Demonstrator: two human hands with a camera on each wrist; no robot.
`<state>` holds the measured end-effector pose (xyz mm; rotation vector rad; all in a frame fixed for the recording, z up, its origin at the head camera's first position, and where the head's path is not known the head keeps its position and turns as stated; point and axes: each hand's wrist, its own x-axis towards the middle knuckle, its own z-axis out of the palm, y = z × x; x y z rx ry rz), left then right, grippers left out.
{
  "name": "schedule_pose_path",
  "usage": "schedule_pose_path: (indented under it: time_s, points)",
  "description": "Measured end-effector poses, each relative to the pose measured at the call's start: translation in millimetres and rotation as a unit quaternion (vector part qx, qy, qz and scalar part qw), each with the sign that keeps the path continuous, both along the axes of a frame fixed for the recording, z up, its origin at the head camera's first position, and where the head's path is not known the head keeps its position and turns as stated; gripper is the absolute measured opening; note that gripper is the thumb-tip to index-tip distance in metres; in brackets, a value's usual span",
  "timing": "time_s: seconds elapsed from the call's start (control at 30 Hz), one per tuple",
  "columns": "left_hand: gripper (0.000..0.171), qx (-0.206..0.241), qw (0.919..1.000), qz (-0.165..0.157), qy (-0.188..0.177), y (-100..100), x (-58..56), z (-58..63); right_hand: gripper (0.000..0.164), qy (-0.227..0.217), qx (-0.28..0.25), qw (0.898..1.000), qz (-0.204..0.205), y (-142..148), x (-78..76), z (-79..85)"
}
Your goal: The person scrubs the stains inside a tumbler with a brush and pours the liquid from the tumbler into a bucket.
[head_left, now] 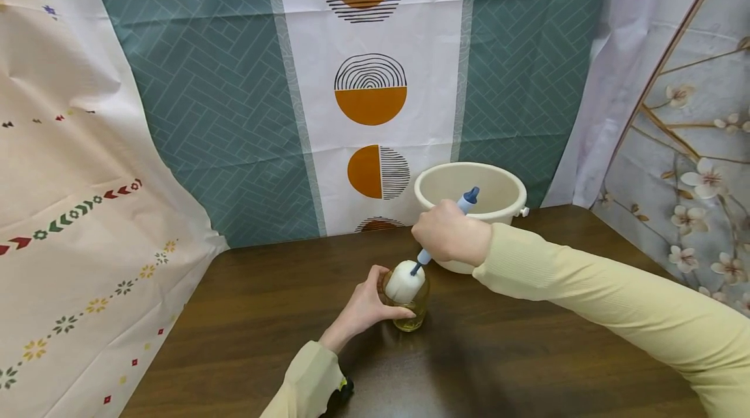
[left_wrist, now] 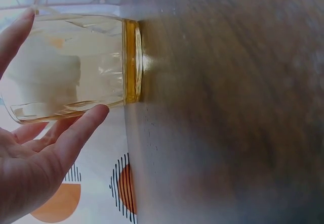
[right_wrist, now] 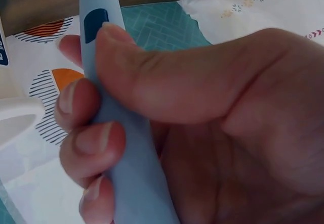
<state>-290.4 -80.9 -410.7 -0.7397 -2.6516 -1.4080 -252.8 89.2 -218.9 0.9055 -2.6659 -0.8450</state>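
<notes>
On the table stands an amber-tinted drinking glass (head_left: 408,323), upright. My left hand (head_left: 364,307) holds it around the side, thumb in front and fingers behind. In the left wrist view, the fingers (left_wrist: 81,135) lie along the glass wall, and its thick base meets the tabletop. A light-blue sponge cup brush (right_wrist: 134,168) is gripped in my right hand (head_left: 452,234), thumb on the dark-blue patch of the handle. The white sponge head (head_left: 404,282) sits inside the glass, its top showing above the rim. The handle slants up to the right.
Just behind my right hand is a cream bucket (head_left: 505,214) on the brown wooden table (head_left: 281,320). A patterned green and white cloth (head_left: 222,112) hangs along the back edge. Printed cloths (head_left: 76,164) hang at both sides.
</notes>
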Motion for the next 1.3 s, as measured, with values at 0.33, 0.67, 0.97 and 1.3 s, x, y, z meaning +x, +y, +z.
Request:
schedule_pose_path:
  time_s: [0.33,0.67,0.97,1.3]
  points:
    - [0.076,0.002,1.0000,0.000,-0.008,1,-0.5,0.5,0.015,0.030,0.002,0.999,-0.023,-2,13.6,8.1]
    - [0.079,0.002,0.9999,0.001,-0.017,1,-0.8,1.4,0.021,0.049,0.006,0.999,0.013,3,15.9,15.9]
    - [0.079,0.001,0.9999,0.000,-0.016,1,-0.9,-0.1,0.022,-0.040,-0.013,0.999,0.003,6,9.2,21.2]
    - [0.076,0.010,0.9999,-0.006,-0.006,-1,-0.9,-1.4,0.023,-0.113,-0.037,0.993,-0.002,16,0.6,15.4]
